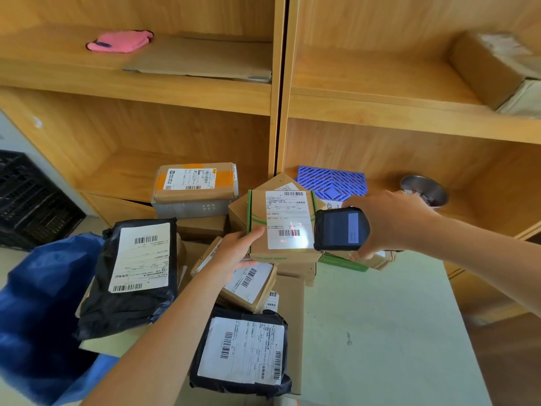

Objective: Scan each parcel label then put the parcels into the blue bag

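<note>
My left hand point(234, 253) grips a small cardboard box with green tape point(257, 227) by its left edge, tilting its white label point(288, 219) up. My right hand point(392, 221) holds a black handheld scanner point(341, 229) just right of the box; a red glow falls on the label's lower barcode. Several other parcels lie on the table: a black poly mailer point(131, 276) at left, another black mailer point(240, 350) at front, a taped box point(194, 189) behind, and brown boxes point(251, 285) under my left hand. The blue bag point(38, 312) stands open at lower left.
A pale table point(380, 332) extends to the right. Wooden shelves point(205, 92) rise behind, holding a pink cloth point(120, 42), flat cardboard, a box point(494, 65), a purple grid tray point(332, 181) and a metal bowl point(424, 189). A black crate point(32, 200) is at far left.
</note>
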Available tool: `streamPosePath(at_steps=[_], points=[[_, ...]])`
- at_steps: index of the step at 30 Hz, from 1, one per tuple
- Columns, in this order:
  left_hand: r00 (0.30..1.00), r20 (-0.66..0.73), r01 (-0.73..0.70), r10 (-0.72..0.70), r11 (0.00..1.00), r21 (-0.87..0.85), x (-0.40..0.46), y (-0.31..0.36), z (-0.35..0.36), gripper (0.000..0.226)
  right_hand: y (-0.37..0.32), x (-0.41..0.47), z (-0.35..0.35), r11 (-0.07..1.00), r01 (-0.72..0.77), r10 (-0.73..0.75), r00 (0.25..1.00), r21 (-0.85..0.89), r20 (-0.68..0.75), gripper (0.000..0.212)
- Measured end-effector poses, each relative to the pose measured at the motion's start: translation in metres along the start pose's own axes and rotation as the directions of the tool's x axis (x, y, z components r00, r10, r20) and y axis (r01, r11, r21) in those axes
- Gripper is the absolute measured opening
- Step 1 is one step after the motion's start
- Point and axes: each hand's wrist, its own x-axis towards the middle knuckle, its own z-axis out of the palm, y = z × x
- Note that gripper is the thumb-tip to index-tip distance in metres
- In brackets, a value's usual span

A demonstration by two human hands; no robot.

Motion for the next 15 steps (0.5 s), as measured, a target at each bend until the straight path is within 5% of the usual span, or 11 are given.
streamPosePath(at_steps=[15], points=[[0.999, 0.023, -0.041, 0.042, 0.999, -0.024, -0.007, -0.004, 0.000, 0.036, -0.004, 0.001, -0.013, 1.000, 0.006, -0.006, 0.999, -0.017, -0.044, 0.086]])
